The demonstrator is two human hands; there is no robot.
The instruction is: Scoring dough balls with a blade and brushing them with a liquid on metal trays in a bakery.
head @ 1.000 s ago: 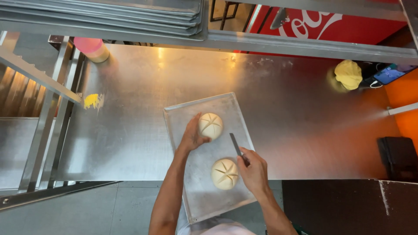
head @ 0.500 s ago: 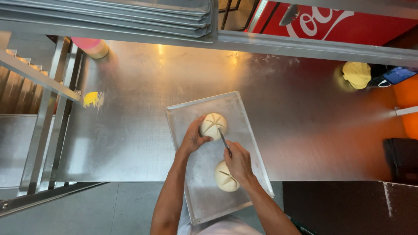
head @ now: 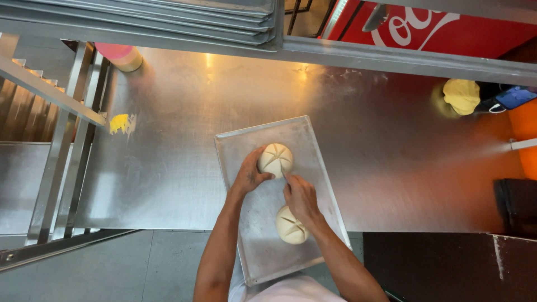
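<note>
While the left hand cups the near-left side of the far round pale dough ball, its grip loose and curved against the dough, the right hand rests just beside that ball with a thin blade held between the fingers; the blade is mostly hidden, only a sliver showing at the ball's lower right edge. Both dough balls lie on the rectangular grey metal baking tray, which sits slanted on the brushed steel desk and overhangs its near edge. The far ball shows cut lines radiating from its centre, and the near scored dough ball, partly under the right wrist, carries a similar star pattern.

By my reading, the step in hand is scoring the far ball, with the cuts nearly or fully made. A further cut would call for a steady hold from the left hand and a shallow, light draw of the blade across the top, so the dough is marked rather than squashed or dragged.

A crumpled yellow cloth lies well apart at the far right.
</note>
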